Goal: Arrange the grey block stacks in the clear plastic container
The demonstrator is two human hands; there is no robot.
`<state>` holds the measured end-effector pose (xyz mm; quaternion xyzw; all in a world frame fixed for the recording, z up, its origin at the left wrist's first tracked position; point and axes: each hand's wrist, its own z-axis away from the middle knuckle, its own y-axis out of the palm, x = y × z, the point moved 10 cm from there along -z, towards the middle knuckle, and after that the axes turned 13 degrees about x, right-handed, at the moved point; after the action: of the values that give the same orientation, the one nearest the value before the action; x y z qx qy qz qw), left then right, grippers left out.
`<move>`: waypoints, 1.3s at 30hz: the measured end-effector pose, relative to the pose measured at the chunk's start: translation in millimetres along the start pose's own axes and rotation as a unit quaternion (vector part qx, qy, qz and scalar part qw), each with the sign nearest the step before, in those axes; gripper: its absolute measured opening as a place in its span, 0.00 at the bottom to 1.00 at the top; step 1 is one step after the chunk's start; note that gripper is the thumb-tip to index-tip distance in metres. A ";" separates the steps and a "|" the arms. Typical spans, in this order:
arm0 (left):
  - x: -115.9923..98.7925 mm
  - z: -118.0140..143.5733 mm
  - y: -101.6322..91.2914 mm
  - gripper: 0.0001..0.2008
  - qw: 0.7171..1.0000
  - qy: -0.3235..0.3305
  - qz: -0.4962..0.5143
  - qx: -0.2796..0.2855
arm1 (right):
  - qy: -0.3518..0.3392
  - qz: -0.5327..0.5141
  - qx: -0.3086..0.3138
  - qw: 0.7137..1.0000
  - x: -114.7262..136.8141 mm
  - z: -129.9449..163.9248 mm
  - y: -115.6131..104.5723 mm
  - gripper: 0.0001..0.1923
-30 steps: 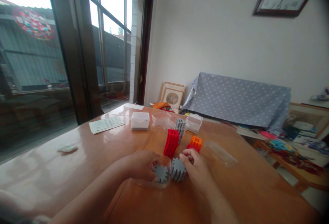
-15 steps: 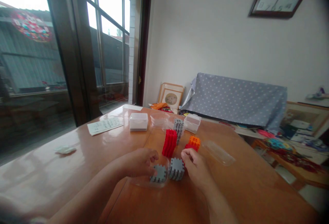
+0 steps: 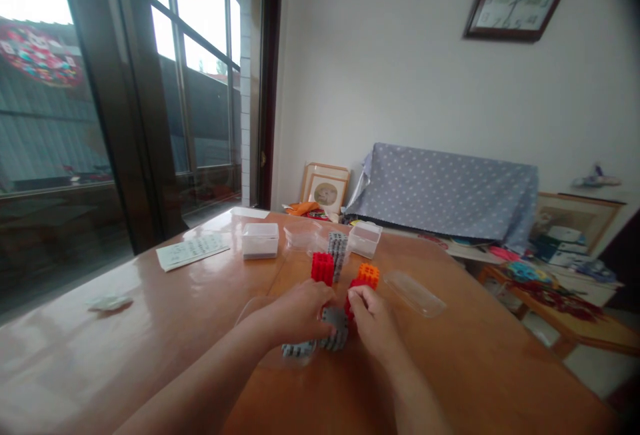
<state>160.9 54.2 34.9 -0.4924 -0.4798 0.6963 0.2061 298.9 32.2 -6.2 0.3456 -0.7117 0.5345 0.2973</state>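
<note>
My left hand (image 3: 305,303) reaches over a stack of grey toothed interlocking pieces (image 3: 336,330). Its thumb is at the stack's near left side and its fingers are apart above; whether it touches is unclear. More grey pieces (image 3: 299,349) lie under that wrist by a clear plastic tray (image 3: 245,312), partly covered. To the right, my right hand (image 3: 373,312) is closed in a pinch, with a red toothed piece (image 3: 351,300) at its fingertips. An orange block (image 3: 369,274) stands just beyond it. Behind my left fingers rises a red stack (image 3: 323,268).
A tall grey stack (image 3: 338,254) stands behind the red one. Farther back are a clear box (image 3: 260,242), another clear box (image 3: 365,240) and clear trays (image 3: 303,236). A clear lid (image 3: 415,293) lies right, a printed sheet (image 3: 193,250) and small packet (image 3: 107,302) left.
My left hand has moved right, from the grey pieces at the tray to the grey stack. My right hand stays pinched, with more of the red piece showing. The view has shifted slightly.
</note>
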 end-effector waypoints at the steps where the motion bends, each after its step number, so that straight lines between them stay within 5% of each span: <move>1: -0.9 -3.0 2.1 0.17 1.000 -0.003 -0.015 0.004 | 0.000 -0.001 -0.001 1.000 -0.3 -0.3 -0.1 0.21; 16: -5.1 -15.1 8.6 0.22 1.000 0.008 -0.008 -0.005 | 0.003 -0.017 -0.019 1.000 -1.0 0.1 -3.4 0.22; 27: 21.7 35.2 -24.5 0.19 0.997 -0.005 0.017 -0.074 | 0.004 -0.020 -0.025 0.999 -0.4 1.8 -3.1 0.25; 39: 41.5 56.5 2.1 0.18 0.997 -0.072 -0.008 -0.018 | -0.004 -0.023 -0.012 1.000 0.3 1.8 4.3 0.26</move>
<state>93.5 58.5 15.9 -0.4407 -0.5099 0.7195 0.1674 295.2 31.2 -8.8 0.3608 -0.7108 0.5178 0.3106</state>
